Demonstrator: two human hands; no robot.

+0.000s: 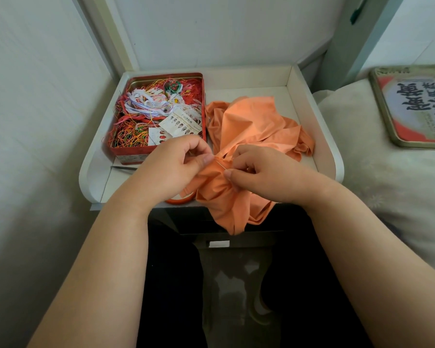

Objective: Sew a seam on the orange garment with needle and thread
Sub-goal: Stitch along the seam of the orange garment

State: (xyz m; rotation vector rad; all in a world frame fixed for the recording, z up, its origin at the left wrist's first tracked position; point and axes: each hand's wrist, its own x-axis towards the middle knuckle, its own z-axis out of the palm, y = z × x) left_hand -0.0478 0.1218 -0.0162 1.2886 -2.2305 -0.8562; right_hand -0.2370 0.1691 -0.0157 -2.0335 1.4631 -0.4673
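A: Head view status?

B: Orange garment bunched on the white tray table, near end hanging over the near edge. Left hand pinches a fold, thumb and forefinger closed on cloth. Right hand curled, pinching the needle at its near end; needle lies between the hands, tip toward the left thumb.

A: Thread?

B: Too fine to see.

A: Progress?

B: Mid-stitch, I'd judge. No finished seam line visible; can't tell the stitch count. Most of the seam, knot and trim look left.

A: Rest?

B: Red tin of tangled threads far left. Its lid on the bed, right.
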